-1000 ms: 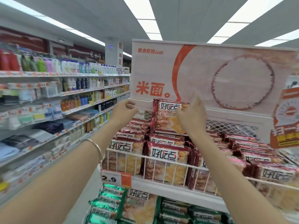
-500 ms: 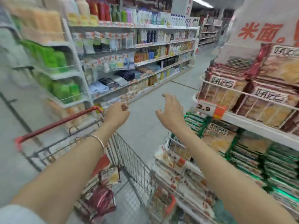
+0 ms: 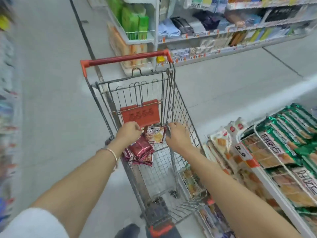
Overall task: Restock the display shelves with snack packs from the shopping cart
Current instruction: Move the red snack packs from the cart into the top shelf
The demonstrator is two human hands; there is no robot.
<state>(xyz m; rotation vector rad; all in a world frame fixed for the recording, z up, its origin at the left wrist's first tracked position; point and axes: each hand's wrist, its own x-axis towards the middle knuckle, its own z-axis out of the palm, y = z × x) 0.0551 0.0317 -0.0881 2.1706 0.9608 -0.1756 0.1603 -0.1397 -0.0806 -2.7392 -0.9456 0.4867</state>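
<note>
A grey wire shopping cart (image 3: 180,107) with a red handle stands in the middle of the frame. Shiny dark red snack packs (image 3: 141,152) lie heaped inside it, with one white-labelled pack (image 3: 154,135) on top. The left hand (image 3: 128,133), with a thin gold bangle (image 3: 113,153), bends its fingers down onto the heap. The right hand (image 3: 178,136) curls its fingers at that pack's right edge. I cannot tell if either hand holds anything. Green snack packs (image 3: 291,121) fill the white display shelf (image 3: 272,191) at lower right.
</note>
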